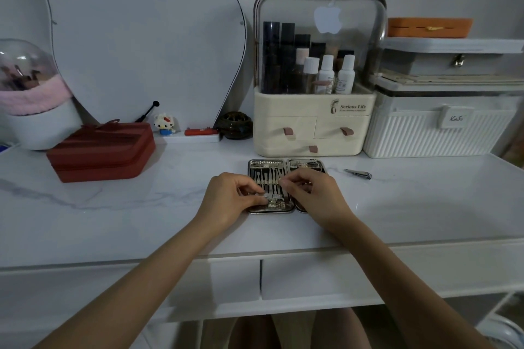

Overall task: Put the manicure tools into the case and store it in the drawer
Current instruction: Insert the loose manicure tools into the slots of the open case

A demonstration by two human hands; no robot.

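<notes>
An open metal manicure case lies flat on the white marble desk, with several slim steel tools strapped in its left half. My left hand rests on the case's lower left part, fingertips pinching a small tool by the strap. My right hand covers the right half, fingers curled and pinching at the case's middle. A loose nail clipper lies on the desk to the right of the case. Two desk drawers sit shut below the desk edge.
A cream cosmetic organiser with small drawers stands right behind the case. A white ribbed box is at the back right, a red zip pouch at the left, a mirror and a brush holder behind it.
</notes>
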